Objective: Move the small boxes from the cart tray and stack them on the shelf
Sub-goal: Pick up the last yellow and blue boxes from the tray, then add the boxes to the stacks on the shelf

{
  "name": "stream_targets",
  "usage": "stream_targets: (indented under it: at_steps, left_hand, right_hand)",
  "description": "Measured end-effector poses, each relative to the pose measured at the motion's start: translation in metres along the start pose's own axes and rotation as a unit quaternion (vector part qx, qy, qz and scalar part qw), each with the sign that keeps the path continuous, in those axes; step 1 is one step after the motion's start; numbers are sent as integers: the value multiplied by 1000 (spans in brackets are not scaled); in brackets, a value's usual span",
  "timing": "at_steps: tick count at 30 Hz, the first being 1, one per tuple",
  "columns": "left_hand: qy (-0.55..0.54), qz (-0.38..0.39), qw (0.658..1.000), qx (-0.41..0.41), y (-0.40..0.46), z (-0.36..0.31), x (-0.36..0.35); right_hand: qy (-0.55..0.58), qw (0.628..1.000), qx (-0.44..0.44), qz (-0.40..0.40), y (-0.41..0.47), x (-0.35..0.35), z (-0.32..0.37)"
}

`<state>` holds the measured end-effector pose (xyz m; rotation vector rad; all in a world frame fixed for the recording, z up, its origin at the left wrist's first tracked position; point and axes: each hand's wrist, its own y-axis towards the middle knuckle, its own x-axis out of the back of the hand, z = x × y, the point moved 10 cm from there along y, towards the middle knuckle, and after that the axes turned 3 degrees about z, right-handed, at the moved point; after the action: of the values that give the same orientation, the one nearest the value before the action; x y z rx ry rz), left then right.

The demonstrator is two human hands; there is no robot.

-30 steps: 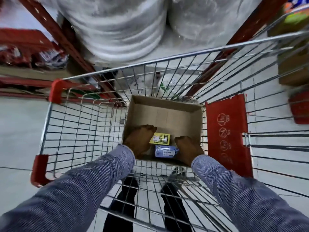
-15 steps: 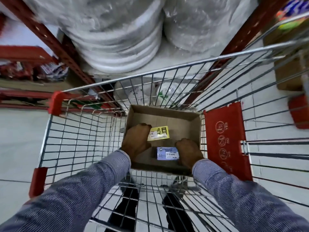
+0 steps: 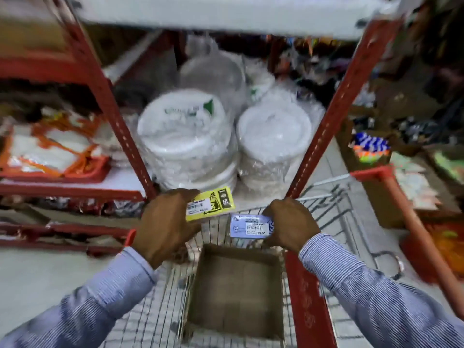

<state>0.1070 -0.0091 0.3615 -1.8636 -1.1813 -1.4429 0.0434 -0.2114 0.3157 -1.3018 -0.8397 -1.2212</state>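
My left hand (image 3: pixel 164 223) grips a small yellow box (image 3: pixel 211 203), held up above the wire cart (image 3: pixel 334 212). A small pale blue box (image 3: pixel 251 225) with a barcode label is held in my right hand (image 3: pixel 291 223). Both boxes hang in the air in front of the shelf (image 3: pixel 251 197) that carries wrapped plates. Below my hands the brown cardboard tray (image 3: pixel 236 295) sits in the cart, and its floor shows no boxes. Striped sleeves cover both forearms.
Two wrapped stacks of white disposable plates (image 3: pixel 185 139) fill the shelf between the red uprights (image 3: pixel 118 116). An upper shelf board (image 3: pixel 226 16) hangs overhead. Packaged goods (image 3: pixel 50 151) lie on the left shelf. Boxes of colourful items (image 3: pixel 371 146) stand on the floor at right.
Both hands have lifted out of the cardboard tray, each carrying its box up toward the plate shelf. The view has tilted up from the cart to the shelving.
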Motion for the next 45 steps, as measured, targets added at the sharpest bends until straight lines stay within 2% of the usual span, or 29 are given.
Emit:
stream_targets:
  at_steps: [10,14,20,24,27,29,38,45]
  left_hand:
    - [64,-163,984,-31,7,-40,239]
    - [84,-221,970,-59,11,-53,301]
    - [80,-282,950,-104,40,-59,367]
    - [58,-288,945,-145,66,-66,386]
    - [50,-296,941,-158,86,-73,391]
    - [52,-301,933,-189,107,-83,404]
    - [55,-275,937,-207,168,-90,394]
    - [38,-256,945,-199,188,-83,383]
  right_hand:
    - [-59,981,42,-180,-59,243,60]
    - [-75,961,58,-259,-81,320,78]
    - [-75,934,32,-347,-95,405,74]
    - [-71,913,14,-402,-95,441,67]
    - [-83,910,-11,-407,-82,453,59]
    - [-84,890,-18,-448,-77,474,56]
    - [-114,887,-48,-445,-31,484,41]
    - [-94,895,-52,-432,-8,474,29]
